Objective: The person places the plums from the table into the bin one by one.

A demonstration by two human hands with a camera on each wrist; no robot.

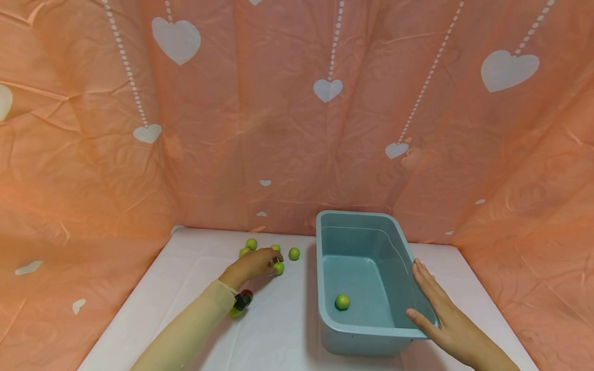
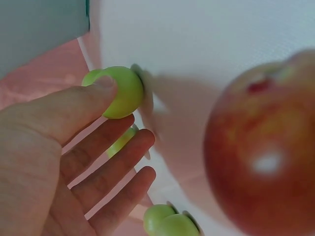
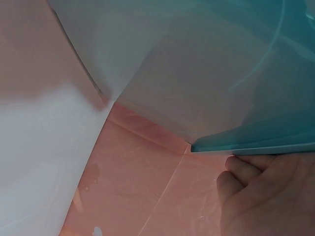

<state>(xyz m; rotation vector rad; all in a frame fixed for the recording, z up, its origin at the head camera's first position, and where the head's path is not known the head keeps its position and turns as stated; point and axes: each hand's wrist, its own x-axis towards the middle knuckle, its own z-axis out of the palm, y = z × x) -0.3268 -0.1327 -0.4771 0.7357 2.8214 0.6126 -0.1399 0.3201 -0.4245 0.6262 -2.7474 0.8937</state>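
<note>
My left hand reaches out over the white table among several small green balls. Its thumb and forefinger pinch one green ball, which shows at the fingertips in the head view. The other fingers stay fairly straight. A blue-green plastic bin stands right of centre with one green ball on its floor. My right hand lies flat against the bin's right wall, fingers straight, thumb at the front right corner of the rim.
More green balls lie behind the left hand. A red apple and another green ball sit by my left wrist. A peach cloth with white hearts walls the table on three sides.
</note>
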